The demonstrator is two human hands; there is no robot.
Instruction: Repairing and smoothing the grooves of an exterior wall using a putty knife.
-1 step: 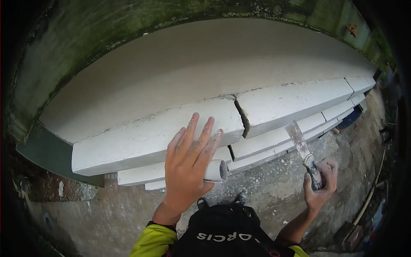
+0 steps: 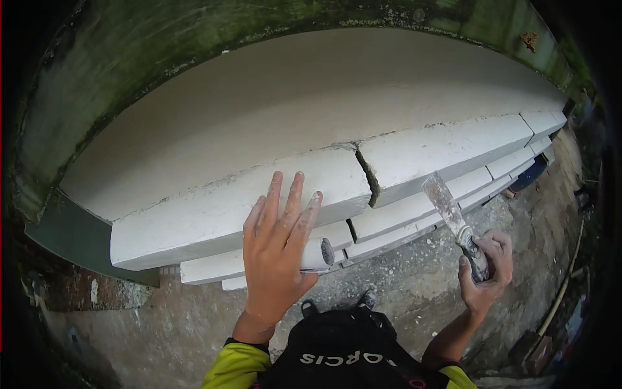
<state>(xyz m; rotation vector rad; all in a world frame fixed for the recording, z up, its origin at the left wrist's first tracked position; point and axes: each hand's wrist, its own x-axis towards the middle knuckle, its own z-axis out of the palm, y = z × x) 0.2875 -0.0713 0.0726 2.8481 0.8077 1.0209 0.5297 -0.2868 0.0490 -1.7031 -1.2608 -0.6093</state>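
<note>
My left hand (image 2: 275, 253) is above the white blocks, its back toward me, with long fingers stretched out and spread. Under its palm and thumb sits a white roll (image 2: 314, 255) with a greyish round end; the hand seems to hold it there, though the grip is hidden. My right hand (image 2: 486, 272) is closed around the handle of a putty knife (image 2: 447, 202). The dirty flat blade points up and left, in front of the lower blocks. A white block (image 2: 240, 201) lies behind my left fingers. A dark open joint (image 2: 367, 176) separates it from the longer white block (image 2: 447, 149) on the right.
Several lower block courses (image 2: 389, 220) step toward me above stained concrete ground (image 2: 414, 279). A smooth pale wall (image 2: 311, 84) rises behind, under a mossy green edge (image 2: 129, 71). A dark blue object (image 2: 530, 176) lies at the far right. A long pole (image 2: 564, 285) lies nearer.
My left hand has shifted slightly left, and the white roll with it. The putty knife's blade has swung a little left and up.
</note>
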